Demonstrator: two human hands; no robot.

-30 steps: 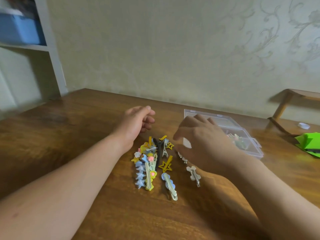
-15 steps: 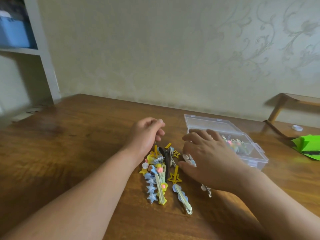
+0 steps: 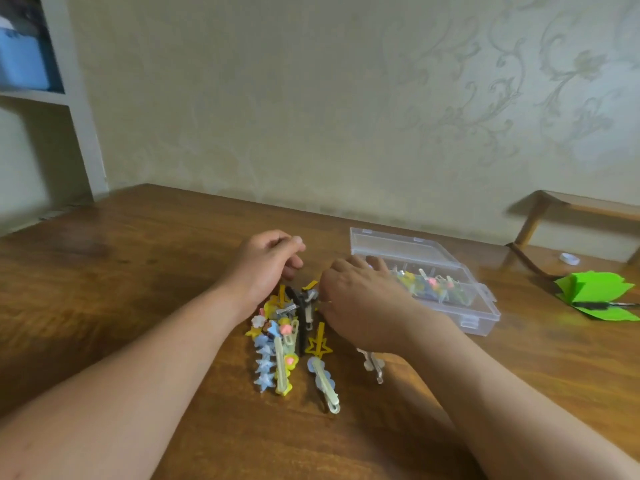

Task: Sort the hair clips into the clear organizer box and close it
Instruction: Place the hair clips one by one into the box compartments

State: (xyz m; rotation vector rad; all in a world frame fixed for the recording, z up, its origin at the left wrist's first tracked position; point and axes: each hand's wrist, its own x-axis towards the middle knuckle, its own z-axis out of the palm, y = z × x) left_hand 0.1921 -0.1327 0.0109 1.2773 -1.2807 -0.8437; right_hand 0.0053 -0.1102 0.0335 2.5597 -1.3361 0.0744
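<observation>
1. Left of the clear plastic organizer box (image 3: 479,322), on the brown wooden table (image 3: 138,289), lies the pile of mixed coloured hair clips (image 3: 284,337), unsorted. Judgement: it is kept close to the box so that transfers are short.
2. The box's lid is open and hinged back on its far side. Several pastel clips (image 3: 429,287) already lie in its near compartment, so the sorting is partly done. The box is not yet closed.
3. The right hand (image 3: 363,306) is palm down between the pile and the box. Its fingertips (image 3: 375,262) reach to the box's left edge and its thumb is by the black clip (image 3: 305,315). The palm hides what is under it, so I cannot tell whether it grips a clip.
4. The left hand (image 3: 266,268) is further left of the box, over the pile's far end. Its fingers are curled in, with the thumb against the forefinger. Nothing shows in it, and I cannot tell whether it pinches anything. It likely steadies the pile or waits.
5. Loose at the pile's near side are a yellow star clip (image 3: 317,344), a blue scalloped clip (image 3: 325,379) and a row of blue stars (image 3: 265,367). A white clip (image 3: 372,367) is half hidden under the right wrist.
6. Obstruction: the right forearm crosses the path from clips to box, and the clips are tangled, so more than one may lift together.
7. Right of the box there is folded bright green paper (image 3: 595,296) and a small white round item (image 3: 570,258). A wooden stand (image 3: 554,202) is behind them. Far left of the box is a white shelf (image 3: 81,126) holding a blue bin (image 3: 20,64).
</observation>
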